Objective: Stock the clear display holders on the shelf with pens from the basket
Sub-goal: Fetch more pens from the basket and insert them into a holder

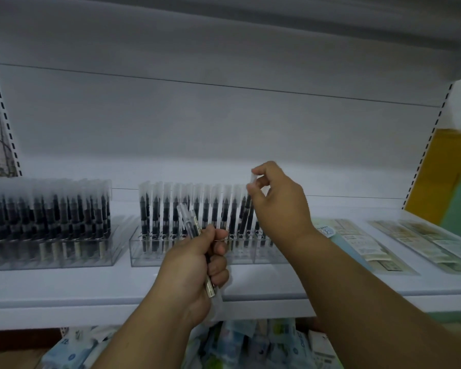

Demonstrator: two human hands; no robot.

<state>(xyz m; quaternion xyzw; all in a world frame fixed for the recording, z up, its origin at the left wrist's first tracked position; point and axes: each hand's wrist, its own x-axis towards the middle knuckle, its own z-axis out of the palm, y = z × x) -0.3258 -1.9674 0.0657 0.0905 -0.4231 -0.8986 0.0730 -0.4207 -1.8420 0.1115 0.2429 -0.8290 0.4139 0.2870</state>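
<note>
a white metal shelf fills the view, its back panel plain and its board running from 9 to 3 o'clock. on it, at 9 o'clock, stands a clear display holder packed tight with upright black pens under clear caps. just right of it, near centre, a second clear holder carries a row of the same pens, filled from its left end as far as the right hand. flat packets of printed stickers lie on the board at 3 o'clock. below the board, at 6 o'clock, bagged goods show (blurred, labels unreadable).

the left hand, just below centre, is curled round a small bundle of pens, their clear caps pointing toward 11 o'clock. the right hand, at about 2 o'clock from it, pinches the clear cap of one pen between thumb and fingertips; that pen stands tilted at the row's right end, its lower tip down in the holder.
</note>
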